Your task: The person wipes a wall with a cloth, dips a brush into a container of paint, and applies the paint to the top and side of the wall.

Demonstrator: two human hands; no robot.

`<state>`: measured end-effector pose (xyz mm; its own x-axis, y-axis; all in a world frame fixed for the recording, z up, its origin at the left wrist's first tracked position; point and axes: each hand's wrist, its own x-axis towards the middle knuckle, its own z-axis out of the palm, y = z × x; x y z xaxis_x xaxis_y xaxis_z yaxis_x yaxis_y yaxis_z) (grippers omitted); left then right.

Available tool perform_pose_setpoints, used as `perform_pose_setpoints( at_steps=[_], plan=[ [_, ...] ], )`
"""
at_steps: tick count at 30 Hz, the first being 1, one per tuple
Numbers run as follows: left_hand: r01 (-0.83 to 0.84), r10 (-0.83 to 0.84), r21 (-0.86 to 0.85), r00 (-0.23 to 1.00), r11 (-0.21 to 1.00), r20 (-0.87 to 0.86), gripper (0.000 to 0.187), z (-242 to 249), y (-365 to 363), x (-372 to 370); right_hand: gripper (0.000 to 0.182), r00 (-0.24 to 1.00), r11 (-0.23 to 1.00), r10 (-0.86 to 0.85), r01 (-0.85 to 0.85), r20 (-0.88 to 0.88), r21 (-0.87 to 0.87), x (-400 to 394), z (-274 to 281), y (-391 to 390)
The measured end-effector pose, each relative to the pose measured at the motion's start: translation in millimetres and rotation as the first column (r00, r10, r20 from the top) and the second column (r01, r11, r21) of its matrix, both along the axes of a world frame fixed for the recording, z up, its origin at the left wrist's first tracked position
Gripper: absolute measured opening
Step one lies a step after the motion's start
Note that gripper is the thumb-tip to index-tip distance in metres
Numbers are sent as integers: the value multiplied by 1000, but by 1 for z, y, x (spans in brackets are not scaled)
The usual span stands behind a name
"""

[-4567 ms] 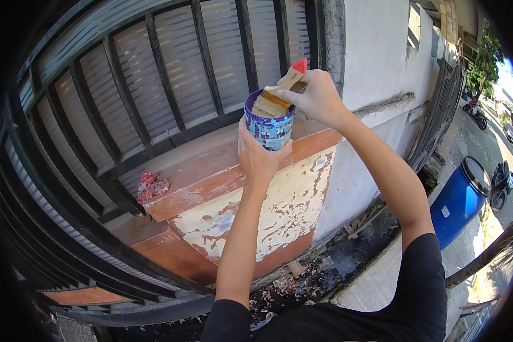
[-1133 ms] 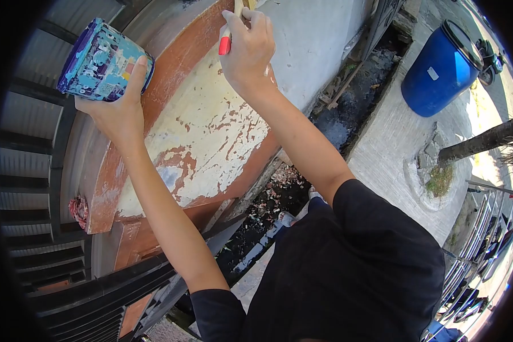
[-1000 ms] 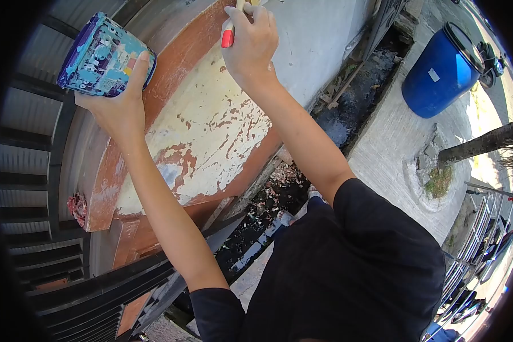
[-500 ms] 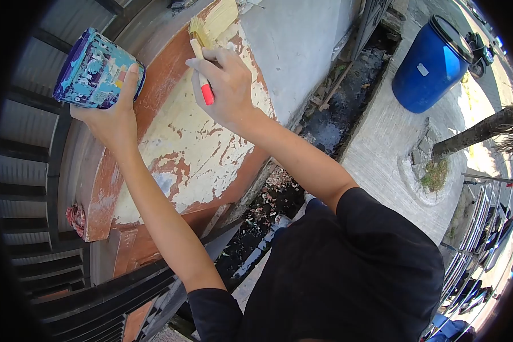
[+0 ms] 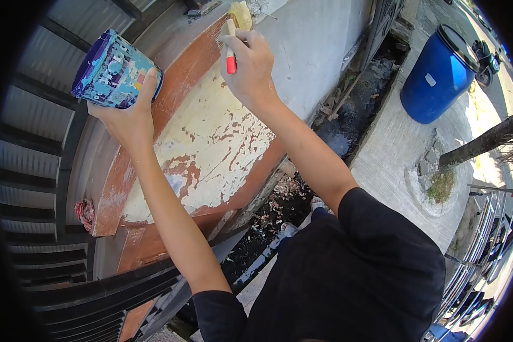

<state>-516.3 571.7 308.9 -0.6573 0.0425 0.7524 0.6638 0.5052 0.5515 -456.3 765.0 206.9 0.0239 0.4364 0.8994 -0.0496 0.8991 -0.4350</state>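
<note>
My left hand (image 5: 125, 118) grips a paint-spattered tub (image 5: 115, 71) from below, its thumb up the near side. The tub tilts with its mouth toward the upper left, and its contents are hidden. In my right hand (image 5: 252, 69) is a paintbrush with a pale handle and red end (image 5: 231, 62). Its bristles are at the far tip of a cream-painted panel (image 5: 196, 139), mostly hidden behind the handle and fingers. Reddish-brown patches show through the panel's flaking cream paint, and a reddish-brown border (image 5: 176, 82) runs along it.
Dark metal bars (image 5: 31, 142) line the left side. A pale grey wall (image 5: 308, 51) adjoins the panel. Beyond it runs a wet, debris-strewn gutter (image 5: 347, 122). On the concrete stand a blue barrel (image 5: 433, 80) and a tree trunk (image 5: 479, 142). A red bundled cloth (image 5: 84, 214) lies lower left.
My right hand has moved the paintbrush up and right along the panel to its far tip. My left hand still holds the tub. The whole view has shifted slightly.
</note>
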Motion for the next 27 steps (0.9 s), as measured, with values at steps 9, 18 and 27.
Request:
perform_pose_setpoints(
  at_steps=[9, 18, 27],
  plan=[
    [61, -60, 36, 998, 997, -29, 123, 0, 3, 0, 29, 948, 947, 318, -315, -33, 69, 53, -5, -52],
    [-2, 2, 3, 1000, 1000, -31, 126, -3, -1, -6, 24, 1000, 1000, -7, 7, 3, 24, 3, 5, 8],
    [47, -46, 29, 998, 998, -30, 125, -2, 2, -2, 32, 910, 906, 408, -414, 75, 93, 54, -8, -62]
  ],
)
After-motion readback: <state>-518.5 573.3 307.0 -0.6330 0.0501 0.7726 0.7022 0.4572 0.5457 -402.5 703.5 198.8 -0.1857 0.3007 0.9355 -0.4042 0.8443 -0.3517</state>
